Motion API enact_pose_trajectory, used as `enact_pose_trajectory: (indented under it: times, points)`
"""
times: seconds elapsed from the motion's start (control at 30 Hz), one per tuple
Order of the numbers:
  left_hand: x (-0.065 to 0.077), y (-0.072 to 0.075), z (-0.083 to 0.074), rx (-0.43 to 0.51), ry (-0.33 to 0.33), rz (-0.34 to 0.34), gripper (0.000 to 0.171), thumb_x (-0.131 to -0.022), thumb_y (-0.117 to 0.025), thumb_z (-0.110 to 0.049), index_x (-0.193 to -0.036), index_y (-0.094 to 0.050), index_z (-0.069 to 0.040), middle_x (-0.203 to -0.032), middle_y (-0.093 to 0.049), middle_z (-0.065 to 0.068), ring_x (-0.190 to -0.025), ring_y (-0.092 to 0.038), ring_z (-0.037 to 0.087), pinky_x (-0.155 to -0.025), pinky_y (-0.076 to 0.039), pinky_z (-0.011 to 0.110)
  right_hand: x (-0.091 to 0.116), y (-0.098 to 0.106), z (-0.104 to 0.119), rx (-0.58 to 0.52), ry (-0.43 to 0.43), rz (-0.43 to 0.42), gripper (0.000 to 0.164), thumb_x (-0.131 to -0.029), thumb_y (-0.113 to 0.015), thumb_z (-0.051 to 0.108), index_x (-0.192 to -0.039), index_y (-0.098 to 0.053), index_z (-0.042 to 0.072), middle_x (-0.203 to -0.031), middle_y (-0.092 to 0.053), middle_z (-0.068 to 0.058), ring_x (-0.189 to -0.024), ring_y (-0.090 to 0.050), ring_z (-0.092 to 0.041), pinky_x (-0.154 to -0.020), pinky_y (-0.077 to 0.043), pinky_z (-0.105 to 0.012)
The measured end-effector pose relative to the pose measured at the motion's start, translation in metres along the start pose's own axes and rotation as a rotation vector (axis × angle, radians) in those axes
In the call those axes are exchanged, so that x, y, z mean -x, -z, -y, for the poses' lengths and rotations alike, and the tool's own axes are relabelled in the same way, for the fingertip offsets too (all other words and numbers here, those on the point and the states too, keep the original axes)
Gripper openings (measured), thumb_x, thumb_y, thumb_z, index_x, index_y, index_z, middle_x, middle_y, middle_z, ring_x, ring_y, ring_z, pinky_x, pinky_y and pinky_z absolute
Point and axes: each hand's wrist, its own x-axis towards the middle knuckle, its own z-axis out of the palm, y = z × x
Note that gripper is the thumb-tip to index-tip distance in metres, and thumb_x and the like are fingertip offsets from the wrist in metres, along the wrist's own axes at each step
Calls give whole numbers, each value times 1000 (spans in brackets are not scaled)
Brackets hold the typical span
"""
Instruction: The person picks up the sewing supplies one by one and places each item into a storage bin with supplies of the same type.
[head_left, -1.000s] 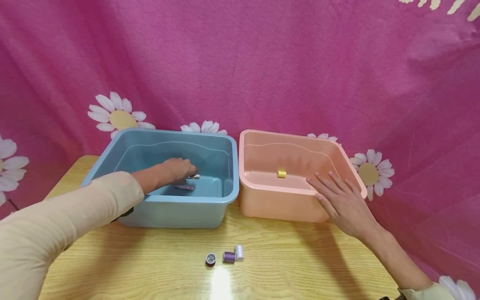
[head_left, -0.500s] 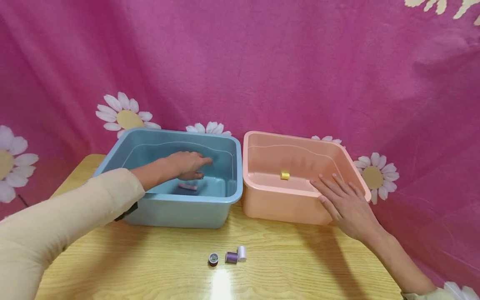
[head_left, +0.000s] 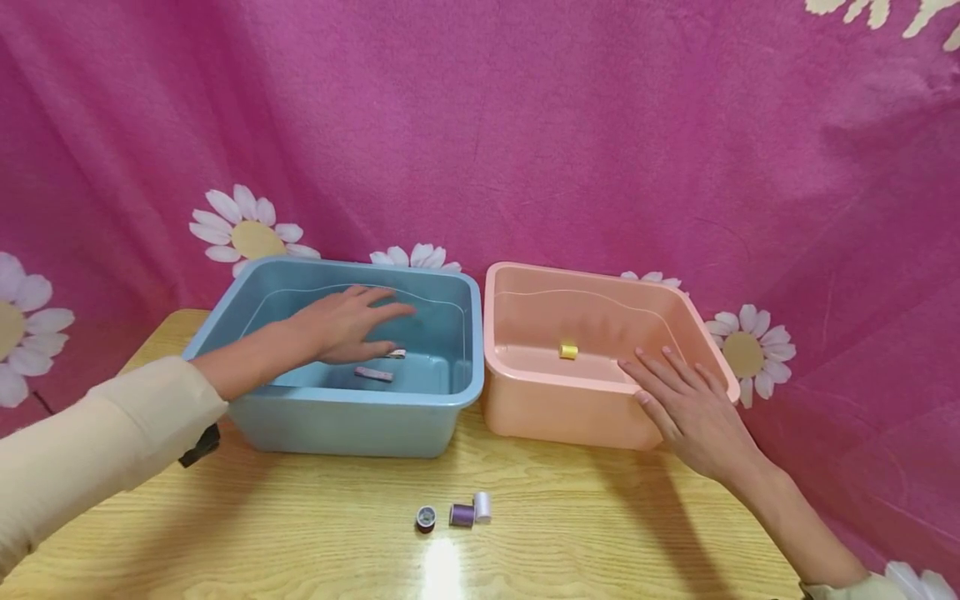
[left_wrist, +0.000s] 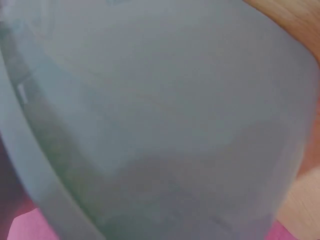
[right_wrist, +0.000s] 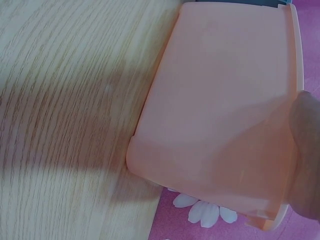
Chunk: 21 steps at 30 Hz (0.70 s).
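My left hand [head_left: 341,327] hovers over the blue basin [head_left: 345,429], fingers spread and nothing held. Below it on the basin floor lie two small, pale, patterned strips: a nearer strip [head_left: 373,374] and a farther strip [head_left: 397,353] beside my thumb in the head view. The left wrist view is filled by the basin's outer wall [left_wrist: 165,100]. My right hand [head_left: 693,417] rests on the front right rim of the pink basin [head_left: 570,408], fingers straight and reaching inside. A yellow thread spool [head_left: 568,352] lies on that basin's floor.
In front of the basins, a dark spool [head_left: 426,519] stands on end on the wooden table [head_left: 345,533]. A purple spool [head_left: 462,515] lies to its right, close against a white spool [head_left: 482,507]. Behind hangs a pink curtain [head_left: 465,150] with daisies.
My left hand was low in the blue basin near the farther strip; it has lifted and drawn back leftward, its fingers spreading. My right hand stays on the pink rim.
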Motion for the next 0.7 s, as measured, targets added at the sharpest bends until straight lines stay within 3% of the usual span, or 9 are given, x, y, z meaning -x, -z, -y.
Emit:
enact_pose_trajectory:
  times: [0.37, 0.53, 0.7]
  points:
    - [33, 10, -4, -36, 81, -118, 69, -97, -52, -58, -156, -36, -28, -163, -24, 12, -146, -18, 45, -108, -13, 75, -1, -1, 0, -1, -8, 14, 49, -104, -51, 30, -152, -44, 25, -153, -44, -8, -145, -30, -36, -106, -24, -66]
    - [47, 11, -6, -14, 106, -168, 68, -97, -52, -58, -156, -36, -30, -163, -23, 11, -148, -15, 43, -108, -10, 75, -2, 0, 2, 2, -5, 8, 49, -104, -52, 29, -152, -45, 24, -152, -45, -9, -145, -30, -35, -106, -25, -65]
    - [63, 9, -9, 33, 134, -175, 71, -97, -52, -59, -158, -32, -29, -164, -20, 12, -147, -13, 45, -107, -9, 76, -1, 0, 0, 8, -1, 7, 50, -104, -52, 29, -153, -43, 26, -153, -45, -8, -145, -30, -34, -105, -26, -65]
